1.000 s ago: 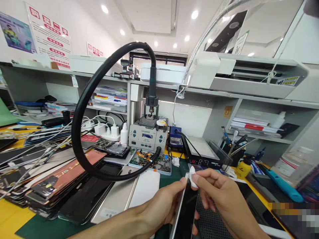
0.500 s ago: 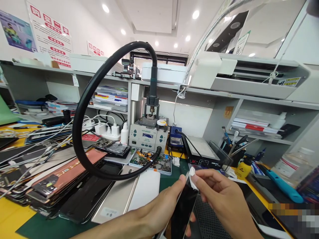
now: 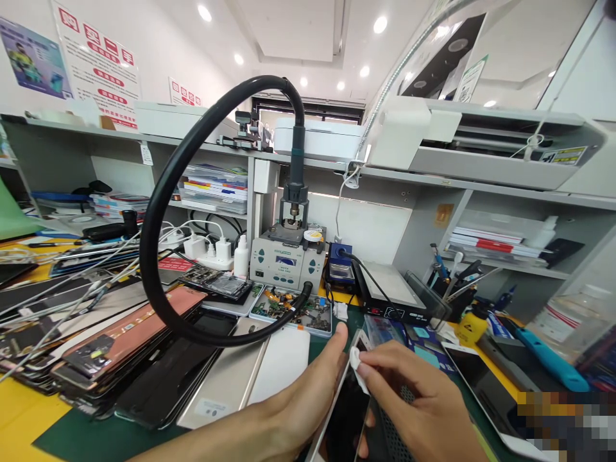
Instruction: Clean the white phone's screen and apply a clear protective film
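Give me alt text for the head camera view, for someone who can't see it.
A person's left hand holds a phone while the right hand pinches a white wipe against its upper part. Stacked phone parts lie to the left; behind, a grey device has a looping black hose.

Your left hand and right hand are bare, with slim fingers; your forearms are uncovered too.

A yellow worktop is carrying a green mat along its near edge, and phone parts are lying stacked toward its left edge. Near the back edge, a grey machine is standing behind a tray of small parts, while a white-edged tablet is lying toward the right edge.
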Motion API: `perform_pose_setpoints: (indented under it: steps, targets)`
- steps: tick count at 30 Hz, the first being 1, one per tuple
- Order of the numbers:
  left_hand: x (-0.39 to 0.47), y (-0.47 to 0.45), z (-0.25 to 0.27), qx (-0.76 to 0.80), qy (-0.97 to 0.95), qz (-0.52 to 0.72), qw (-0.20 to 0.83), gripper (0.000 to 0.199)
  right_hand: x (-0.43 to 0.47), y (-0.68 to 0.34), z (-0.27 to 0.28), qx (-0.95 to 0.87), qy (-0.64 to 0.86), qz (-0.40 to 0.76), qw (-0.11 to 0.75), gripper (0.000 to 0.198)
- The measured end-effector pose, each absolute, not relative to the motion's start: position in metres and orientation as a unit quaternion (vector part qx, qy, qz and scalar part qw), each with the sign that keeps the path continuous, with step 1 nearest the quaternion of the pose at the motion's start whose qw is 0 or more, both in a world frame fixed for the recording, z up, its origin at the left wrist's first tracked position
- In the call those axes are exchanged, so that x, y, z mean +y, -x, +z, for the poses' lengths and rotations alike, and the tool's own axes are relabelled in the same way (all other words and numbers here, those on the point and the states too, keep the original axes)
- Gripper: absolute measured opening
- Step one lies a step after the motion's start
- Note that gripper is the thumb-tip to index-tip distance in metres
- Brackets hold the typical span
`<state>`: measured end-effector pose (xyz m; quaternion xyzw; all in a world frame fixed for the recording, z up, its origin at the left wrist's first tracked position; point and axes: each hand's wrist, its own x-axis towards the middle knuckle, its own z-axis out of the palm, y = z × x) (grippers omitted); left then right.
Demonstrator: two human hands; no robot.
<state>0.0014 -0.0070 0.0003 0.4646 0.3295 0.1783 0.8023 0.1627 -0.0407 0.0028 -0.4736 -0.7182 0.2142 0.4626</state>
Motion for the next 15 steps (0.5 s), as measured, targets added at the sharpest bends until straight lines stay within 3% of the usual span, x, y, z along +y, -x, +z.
perform_pose_setpoints:
  steps: [8, 15]
  targets:
    - [-0.007, 0.000, 0.003, 0.250, -0.387, 0.234, 0.856, 0.076, -0.046, -0.161, -0.002, -0.835, 0.340, 0.082, 0.424, 0.020]
    - [-0.010, 0.001, 0.008, 0.276, -0.323, 0.239, 0.873, 0.064, -0.048, -0.153, 0.000, -0.866, 0.262, 0.006, 0.426, 0.023]
